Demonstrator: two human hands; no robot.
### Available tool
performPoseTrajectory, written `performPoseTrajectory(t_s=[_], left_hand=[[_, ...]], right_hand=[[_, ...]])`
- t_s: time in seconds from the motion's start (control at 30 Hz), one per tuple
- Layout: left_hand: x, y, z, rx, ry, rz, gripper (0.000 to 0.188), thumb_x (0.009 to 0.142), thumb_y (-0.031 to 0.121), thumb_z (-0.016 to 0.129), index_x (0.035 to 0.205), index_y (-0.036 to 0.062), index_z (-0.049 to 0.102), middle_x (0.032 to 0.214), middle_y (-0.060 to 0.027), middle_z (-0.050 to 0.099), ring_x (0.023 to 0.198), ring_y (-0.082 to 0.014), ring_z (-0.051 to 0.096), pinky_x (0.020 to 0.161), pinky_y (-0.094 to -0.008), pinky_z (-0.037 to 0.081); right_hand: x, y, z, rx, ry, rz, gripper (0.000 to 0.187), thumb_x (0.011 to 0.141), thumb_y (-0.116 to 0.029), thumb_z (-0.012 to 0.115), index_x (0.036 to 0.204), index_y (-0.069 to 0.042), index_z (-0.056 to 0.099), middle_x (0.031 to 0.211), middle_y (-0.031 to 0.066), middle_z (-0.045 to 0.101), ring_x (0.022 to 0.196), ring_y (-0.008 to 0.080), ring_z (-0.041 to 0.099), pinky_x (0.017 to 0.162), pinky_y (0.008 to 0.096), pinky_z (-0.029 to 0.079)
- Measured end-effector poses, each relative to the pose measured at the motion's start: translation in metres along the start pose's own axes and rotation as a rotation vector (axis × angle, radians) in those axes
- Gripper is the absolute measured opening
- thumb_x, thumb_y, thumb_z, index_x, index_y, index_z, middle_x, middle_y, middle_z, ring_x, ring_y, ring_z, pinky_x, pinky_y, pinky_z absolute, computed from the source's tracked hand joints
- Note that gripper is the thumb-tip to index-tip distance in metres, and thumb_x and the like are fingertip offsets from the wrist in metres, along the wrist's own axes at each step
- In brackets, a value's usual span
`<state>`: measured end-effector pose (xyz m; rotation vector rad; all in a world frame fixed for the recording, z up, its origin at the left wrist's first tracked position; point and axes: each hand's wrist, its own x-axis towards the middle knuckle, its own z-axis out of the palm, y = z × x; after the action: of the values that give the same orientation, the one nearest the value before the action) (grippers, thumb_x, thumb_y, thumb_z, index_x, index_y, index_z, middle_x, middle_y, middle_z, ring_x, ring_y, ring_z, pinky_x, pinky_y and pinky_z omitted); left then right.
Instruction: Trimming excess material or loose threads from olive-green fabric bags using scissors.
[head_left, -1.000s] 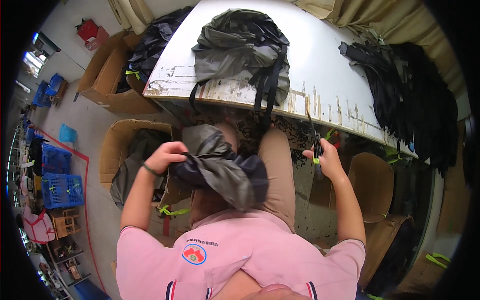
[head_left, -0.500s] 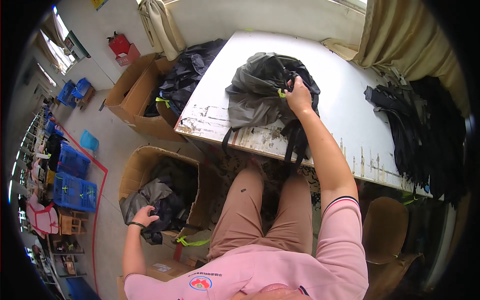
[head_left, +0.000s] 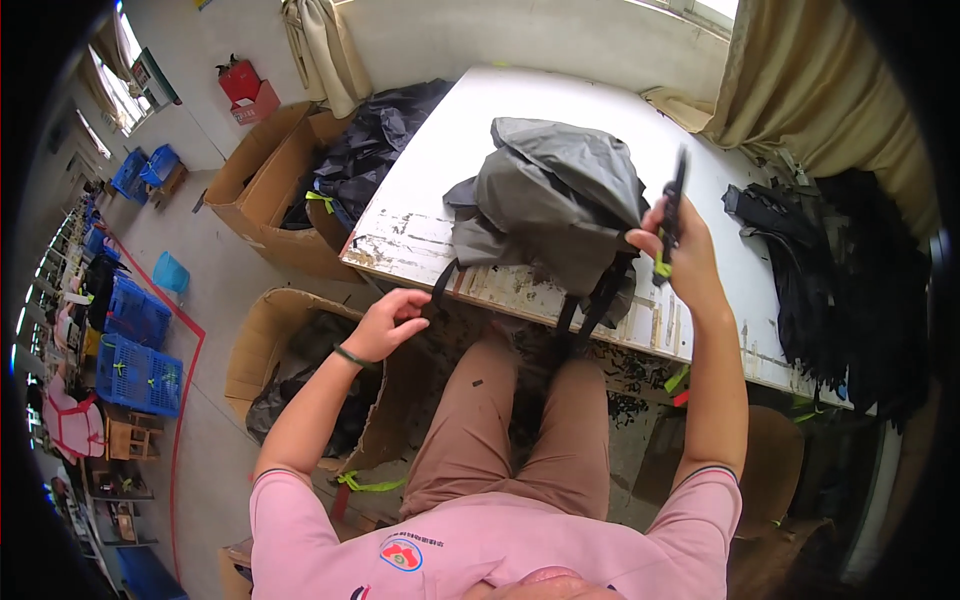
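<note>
A crumpled grey fabric bag (head_left: 560, 190) with black straps (head_left: 598, 305) lies on the white table (head_left: 420, 170); its straps hang over the near edge. My right hand (head_left: 692, 262), just right of the bag, is closed on a slim black tool (head_left: 673, 205) with a yellow-green tie. The tool points up and away and is blurred, so its exact kind is unclear. My left hand (head_left: 388, 325) is in the air off the table's near left corner, thumb and fingers apart and holding nothing. Close to its fingertips hangs a black strap end (head_left: 443, 285).
An open cardboard box (head_left: 250, 365) with dark fabric stands below my left arm. Another box (head_left: 245, 215) and black fabric (head_left: 385, 135) are left of the table. Black strips (head_left: 850, 270) are heaped at the table's right. Blue crates (head_left: 140, 370) stand far left.
My left hand has come up from the cardboard box toward the table. My right hand has moved right, off the bag, with the black tool. More of the bag's grey side now shows.
</note>
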<state>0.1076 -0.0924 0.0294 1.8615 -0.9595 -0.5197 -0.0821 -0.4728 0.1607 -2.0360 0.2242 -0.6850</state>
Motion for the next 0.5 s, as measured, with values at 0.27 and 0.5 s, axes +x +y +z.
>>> performPoseTrajectory(t_s=[0.27,0.5], left_hand=[[0.122,0.079,0.070,0.447,0.381,0.480,0.063,0.078,0.013,0.071,0.135,0.0119,0.043,0.136,-0.0189,0.041,0.125,-0.0369,0.043,0.105,-0.0430,0.036],[0.220,0.084,0.102,1.057,0.428,0.523,0.068,0.076,0.005,0.063,0.137,0.0303,0.047,0.144,-0.0153,0.035,0.137,-0.0364,0.032,0.111,-0.0571,0.024]], right_hand=[[-0.188,-0.004,-0.090,0.028,0.184,0.317,0.026,0.077,0.003,0.073,0.085,-0.008,0.051,0.079,-0.0018,0.051,0.073,0.0080,0.049,0.068,0.0232,0.040],[-0.284,-0.028,-0.116,0.011,0.405,0.234,0.031,0.071,0.004,0.073,0.086,-0.009,0.049,0.082,0.0014,0.052,0.073,0.0100,0.048,0.069,0.0257,0.040]])
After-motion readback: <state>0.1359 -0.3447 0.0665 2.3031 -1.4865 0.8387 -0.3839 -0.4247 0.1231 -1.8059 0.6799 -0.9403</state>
